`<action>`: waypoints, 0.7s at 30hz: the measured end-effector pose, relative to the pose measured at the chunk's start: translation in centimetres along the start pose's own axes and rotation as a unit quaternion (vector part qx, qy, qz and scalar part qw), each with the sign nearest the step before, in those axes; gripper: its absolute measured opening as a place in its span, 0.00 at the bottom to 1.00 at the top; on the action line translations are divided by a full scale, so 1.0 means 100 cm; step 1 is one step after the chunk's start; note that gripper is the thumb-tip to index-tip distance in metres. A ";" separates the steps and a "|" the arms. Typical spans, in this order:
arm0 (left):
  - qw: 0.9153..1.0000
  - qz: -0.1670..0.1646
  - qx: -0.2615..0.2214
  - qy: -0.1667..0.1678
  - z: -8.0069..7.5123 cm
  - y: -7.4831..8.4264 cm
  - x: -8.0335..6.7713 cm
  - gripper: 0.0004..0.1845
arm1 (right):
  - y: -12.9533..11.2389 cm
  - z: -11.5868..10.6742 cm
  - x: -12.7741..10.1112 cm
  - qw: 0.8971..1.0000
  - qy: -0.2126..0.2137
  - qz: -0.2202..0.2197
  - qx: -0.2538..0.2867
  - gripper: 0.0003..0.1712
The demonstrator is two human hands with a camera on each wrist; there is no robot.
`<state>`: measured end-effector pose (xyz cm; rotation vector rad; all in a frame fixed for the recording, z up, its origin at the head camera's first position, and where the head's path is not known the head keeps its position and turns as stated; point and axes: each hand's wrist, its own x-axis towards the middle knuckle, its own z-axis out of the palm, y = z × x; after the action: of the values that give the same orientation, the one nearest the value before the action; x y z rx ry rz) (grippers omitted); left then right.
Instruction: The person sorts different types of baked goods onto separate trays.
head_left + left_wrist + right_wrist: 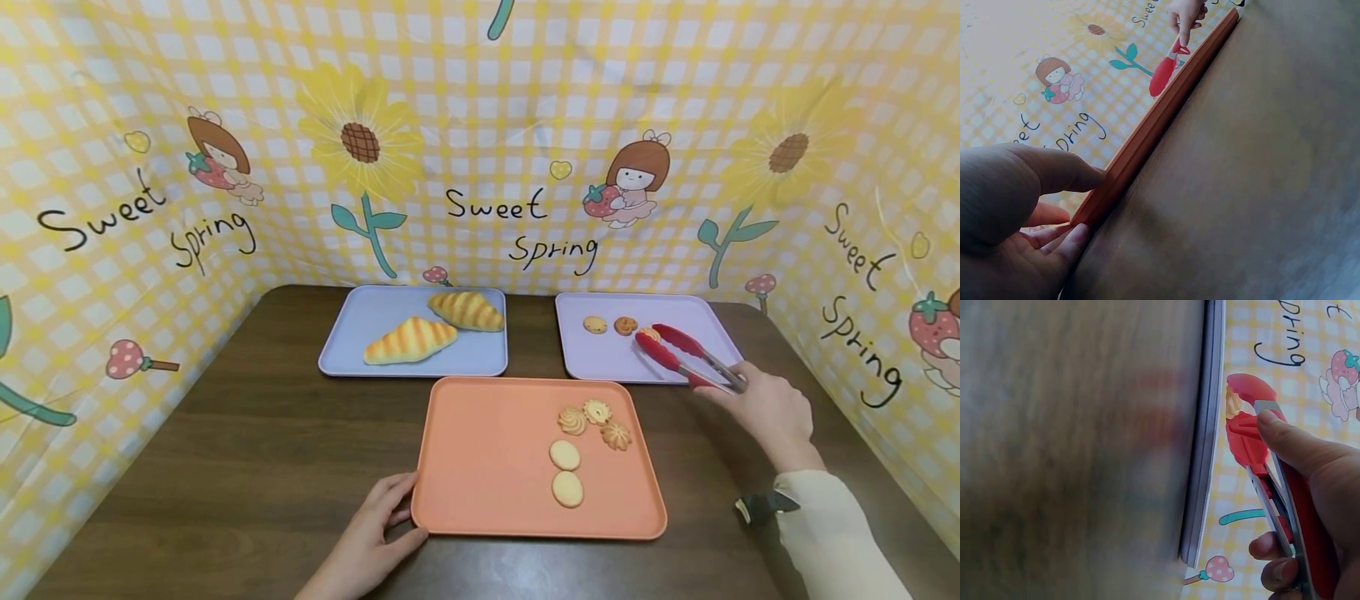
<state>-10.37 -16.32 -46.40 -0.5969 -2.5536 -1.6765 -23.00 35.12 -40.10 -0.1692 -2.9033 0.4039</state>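
From the head camera, the right hand (765, 408) grips a pair of red tongs (686, 357) whose tips close around a cookie (649, 335) over the lilac tray (600, 358) at the back right of the table (225, 450). Two more cookies (609, 325) lie on that tray beside the tongs' tips. On the orange tray (480, 458) in front lie five cookies (581, 446): three piped ones in a cluster and two plain ovals below them. Judging by this, five are already across, one is in the tongs and two remain. The left hand (375, 533) holds the orange tray's near left corner, fingers lightly curled on its rim. Two croissant-shaped breads (435, 327) sit on the blue tray (352, 333), apart from both hands.

In the left wrist view, the left hand's thumb (1060, 170) and fingers pinch the orange tray's edge (1160, 119); the tongs show far off.

The right wrist view shows the right hand's fingers (1291, 440) wrapped round the tongs' handles, squeezing them, with the cookie (1232, 403) nipped between the red tips just past the lilac tray's rim (1207, 444).
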 end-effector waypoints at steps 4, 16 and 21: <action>1.000 -0.015 -0.002 -0.007 -0.001 0.002 0.000 0.34 | 0.001 0.001 0.005 1.000 -0.005 0.006 0.000 0.44; 0.999 -0.031 -0.006 -0.012 -0.002 0.005 0.001 0.34 | 0.008 0.006 0.020 1.000 -0.009 0.027 -0.004 0.50; 1.000 -0.023 -0.007 -0.011 -0.001 0.004 0.000 0.34 | 0.010 0.008 0.024 0.999 -0.014 0.035 -0.004 0.50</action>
<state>-10.31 -16.30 -46.01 -0.5647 -2.5925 -1.7117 -25.37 36.18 -40.68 -0.2684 -2.9327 0.4092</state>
